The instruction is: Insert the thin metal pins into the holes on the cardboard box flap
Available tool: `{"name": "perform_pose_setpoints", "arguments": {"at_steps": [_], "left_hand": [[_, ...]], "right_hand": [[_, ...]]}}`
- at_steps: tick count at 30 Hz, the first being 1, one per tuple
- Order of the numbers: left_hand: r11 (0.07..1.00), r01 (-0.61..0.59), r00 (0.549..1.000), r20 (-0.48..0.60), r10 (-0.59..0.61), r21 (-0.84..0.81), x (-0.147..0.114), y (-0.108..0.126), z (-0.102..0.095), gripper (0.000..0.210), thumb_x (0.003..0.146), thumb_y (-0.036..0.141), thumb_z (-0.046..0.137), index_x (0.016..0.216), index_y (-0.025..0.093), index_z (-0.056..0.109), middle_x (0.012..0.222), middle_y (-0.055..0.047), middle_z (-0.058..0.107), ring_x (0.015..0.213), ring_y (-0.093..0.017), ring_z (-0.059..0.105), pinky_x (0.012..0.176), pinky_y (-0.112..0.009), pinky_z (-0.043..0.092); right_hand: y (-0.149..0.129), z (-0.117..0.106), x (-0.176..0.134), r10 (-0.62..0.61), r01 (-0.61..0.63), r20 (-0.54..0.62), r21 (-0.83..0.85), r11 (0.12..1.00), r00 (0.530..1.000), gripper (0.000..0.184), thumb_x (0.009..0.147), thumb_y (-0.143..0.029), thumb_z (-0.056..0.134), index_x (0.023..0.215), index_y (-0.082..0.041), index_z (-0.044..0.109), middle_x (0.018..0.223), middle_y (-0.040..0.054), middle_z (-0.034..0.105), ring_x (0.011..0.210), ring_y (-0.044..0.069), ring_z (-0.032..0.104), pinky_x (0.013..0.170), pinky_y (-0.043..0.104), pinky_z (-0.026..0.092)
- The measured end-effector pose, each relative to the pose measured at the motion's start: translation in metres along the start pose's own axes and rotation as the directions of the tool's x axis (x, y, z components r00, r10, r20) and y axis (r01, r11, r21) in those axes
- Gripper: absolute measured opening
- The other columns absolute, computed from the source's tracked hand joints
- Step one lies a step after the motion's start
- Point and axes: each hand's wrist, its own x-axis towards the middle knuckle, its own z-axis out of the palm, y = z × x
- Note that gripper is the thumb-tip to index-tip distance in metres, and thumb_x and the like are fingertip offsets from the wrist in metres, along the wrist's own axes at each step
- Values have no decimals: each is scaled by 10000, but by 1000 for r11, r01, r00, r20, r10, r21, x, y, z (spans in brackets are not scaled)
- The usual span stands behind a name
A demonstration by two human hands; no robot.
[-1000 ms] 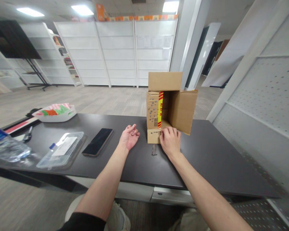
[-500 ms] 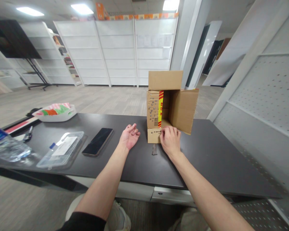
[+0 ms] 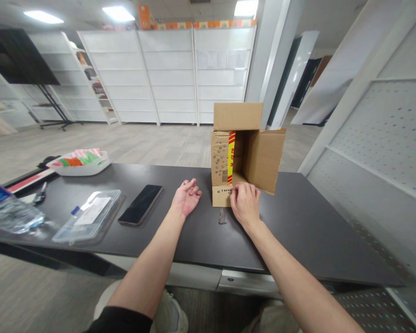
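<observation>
A cardboard box (image 3: 266, 159) stands on the dark table with its opening facing me and its flaps spread. Grey round metal heads dot its left front flap, beside a yellow and red tape strip (image 3: 231, 157). The lower front flap (image 3: 221, 198) has a row of small dark holes and one grey head. Against that flap my right hand (image 3: 245, 201) is closed, fingertips pinched; whatever they grip is hidden. Several thin metal nails or screws (image 3: 222, 216) lie just below the flap. Palm up on the table, my left hand (image 3: 187, 198) holds nothing, its fingers loosely curled and partly apart.
Left of my left hand lie a phone (image 3: 140, 205) and a clear plastic case (image 3: 90, 215). Farther left are a plastic bottle (image 3: 10, 210), a pen (image 3: 40, 193) and a white basket (image 3: 79, 167) with coloured contents. A perforated white panel (image 3: 384, 134) rises at the right.
</observation>
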Motion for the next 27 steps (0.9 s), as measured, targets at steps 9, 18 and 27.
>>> {"name": "perform_pose_setpoints", "arguments": {"at_steps": [9, 18, 27], "left_hand": [[1000, -4, 1000, 9, 4, 6, -1, 1, 2, 271, 706, 34, 653, 642, 168, 427, 646, 56, 586, 428, -44, 319, 529, -239, 343], [1000, -10, 1000, 5, 10, 16, -2, 0, 3, 283, 699, 36, 658, 638, 167, 415, 654, 56, 587, 425, -41, 315, 525, -239, 337], [1000, -14, 1000, 13, 14, 23, -1, 0, 1, 274, 691, 48, 669, 657, 170, 425, 659, 56, 589, 425, -36, 329, 533, -238, 346]], "right_hand": [[-1, -3, -1, -1, 2, -22, 55, 998, 1000, 72, 882, -178, 452, 908, -179, 519, 972, 83, 631, 925, 239, 486, 840, 365, 294], [-1, -4, -2, 10, -5, -46, 113, 994, 999, 84, 884, -172, 441, 923, -181, 514, 959, 81, 632, 922, 236, 499, 836, 368, 295], [-3, -10, -3, 25, -10, -77, 187, 982, 997, 79, 880, -184, 442, 924, -184, 508, 943, 75, 637, 923, 233, 517, 843, 360, 306]]}}
